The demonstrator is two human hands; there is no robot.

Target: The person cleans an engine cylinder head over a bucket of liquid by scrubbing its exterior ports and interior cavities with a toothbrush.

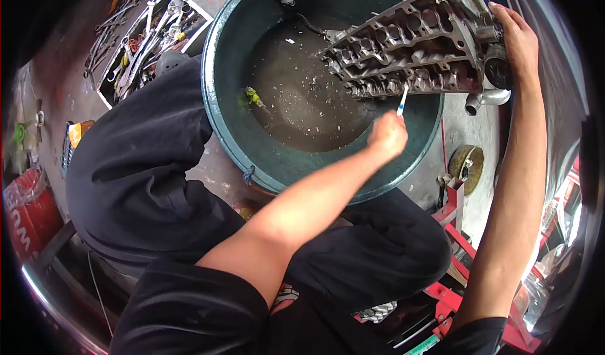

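Observation:
My left hand [389,133], slightly blurred, is closed around a thin white and blue brush [401,106] that looks like a toothbrush. The brush's far end meets the lower edge of a metal engine cylinder head [435,59]. That head is tilted over a large green tub [212,97], its valve side facing me. At the head's right end, my right hand [518,43] grips it near a round dark outlet; some of the fingers are hidden behind. Murky water [296,112] with floating bits lies in the tub, along with a yellow-green object [253,97].
A white-edged box of wrenches and tools [205,16] stands left of the tub, with more wrenches [104,40] on the floor. To the right are a round dish [466,166] and a red metal frame [450,204]. A red container [31,213] is far left.

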